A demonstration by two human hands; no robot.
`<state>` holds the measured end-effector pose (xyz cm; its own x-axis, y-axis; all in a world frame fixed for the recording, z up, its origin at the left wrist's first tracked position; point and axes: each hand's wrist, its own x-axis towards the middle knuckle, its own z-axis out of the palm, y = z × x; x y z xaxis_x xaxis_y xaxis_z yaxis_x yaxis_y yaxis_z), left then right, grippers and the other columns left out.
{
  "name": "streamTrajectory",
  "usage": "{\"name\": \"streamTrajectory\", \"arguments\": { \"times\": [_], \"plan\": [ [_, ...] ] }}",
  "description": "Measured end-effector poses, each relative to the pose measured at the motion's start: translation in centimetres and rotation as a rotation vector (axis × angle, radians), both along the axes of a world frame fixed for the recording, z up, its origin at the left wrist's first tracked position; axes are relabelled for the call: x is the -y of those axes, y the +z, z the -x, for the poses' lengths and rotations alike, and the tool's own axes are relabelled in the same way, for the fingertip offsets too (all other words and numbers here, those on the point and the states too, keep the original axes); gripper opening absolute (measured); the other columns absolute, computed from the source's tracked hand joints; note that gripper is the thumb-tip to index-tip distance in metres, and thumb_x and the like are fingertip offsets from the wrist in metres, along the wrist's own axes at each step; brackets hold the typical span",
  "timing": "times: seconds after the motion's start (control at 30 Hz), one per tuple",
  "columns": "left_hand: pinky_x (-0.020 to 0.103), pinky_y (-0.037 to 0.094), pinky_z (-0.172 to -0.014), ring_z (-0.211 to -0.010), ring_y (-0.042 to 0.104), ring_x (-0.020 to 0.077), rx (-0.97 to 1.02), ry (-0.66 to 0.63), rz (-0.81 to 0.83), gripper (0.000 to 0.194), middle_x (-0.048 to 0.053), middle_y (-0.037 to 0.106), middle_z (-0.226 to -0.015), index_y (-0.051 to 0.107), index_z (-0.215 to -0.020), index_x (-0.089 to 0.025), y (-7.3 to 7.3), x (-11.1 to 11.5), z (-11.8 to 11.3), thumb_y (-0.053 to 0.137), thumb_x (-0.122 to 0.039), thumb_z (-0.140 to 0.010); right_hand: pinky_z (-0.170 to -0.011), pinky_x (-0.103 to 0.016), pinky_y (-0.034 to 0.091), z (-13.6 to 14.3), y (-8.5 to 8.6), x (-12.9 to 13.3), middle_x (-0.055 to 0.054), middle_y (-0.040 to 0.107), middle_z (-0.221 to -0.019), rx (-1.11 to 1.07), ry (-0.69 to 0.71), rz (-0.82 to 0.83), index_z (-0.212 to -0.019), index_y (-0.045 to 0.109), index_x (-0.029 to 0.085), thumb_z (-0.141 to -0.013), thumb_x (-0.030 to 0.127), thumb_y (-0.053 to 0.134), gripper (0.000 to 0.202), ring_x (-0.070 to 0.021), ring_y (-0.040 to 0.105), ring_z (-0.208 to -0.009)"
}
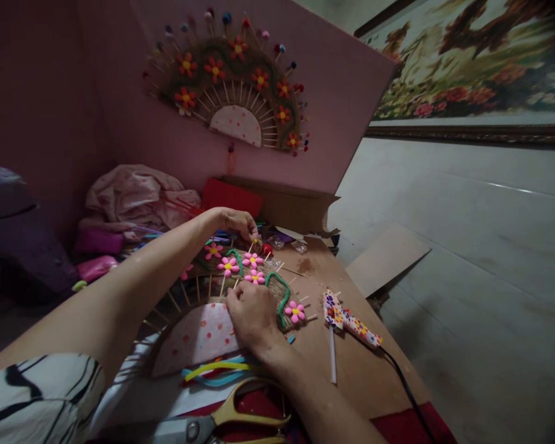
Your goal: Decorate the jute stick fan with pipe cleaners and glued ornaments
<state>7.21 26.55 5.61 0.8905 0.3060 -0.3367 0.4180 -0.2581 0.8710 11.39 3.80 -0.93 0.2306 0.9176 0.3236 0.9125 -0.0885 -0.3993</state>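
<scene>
A half-round craft fan (198, 336) of thin sticks and woven twine lies in front of me, with pink felt-like flowers (229, 266) and wavy green pipe cleaners (284, 290) on its band. My left hand (239, 224) reaches over to its far edge, fingers pinched together at a stick's tip. Something small and yellow (255, 241) shows just below those fingertips; what they hold is partly hidden. Beside it sits a red pompom (267, 249). My right hand (253, 313) presses on the fan near its middle, fingers curled onto the inner sticks.
A flower-patterned glue gun (346, 319) with a clear glue stick and black cord lies to the right. Gold-handled scissors (250, 407) and loose pipe cleaners (217, 369) are close to me. Cardboard (291, 206) stands behind; a finished fan (235, 92) hangs on the pink wall.
</scene>
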Motion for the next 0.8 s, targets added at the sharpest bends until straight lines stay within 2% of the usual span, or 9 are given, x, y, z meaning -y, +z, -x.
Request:
{"name": "streamTrajectory", "arguments": {
  "times": [0.8],
  "plan": [
    [0.023,0.049,-0.06,-0.06,0.061,0.0116,0.001,-0.042,-0.005,0.02,0.0,0.069,-0.067,0.064,-0.075,-0.014,-0.3,-0.4,0.1,0.073,-0.018,-0.057,-0.054,-0.025,0.032,0.03,0.07,0.1,-0.003,0.071,-0.071,0.017,-0.005,0.02,-0.072,0.07,0.022,-0.08,0.032,0.049,0.024,-0.0156,0.064,-0.065]
  ]
}}
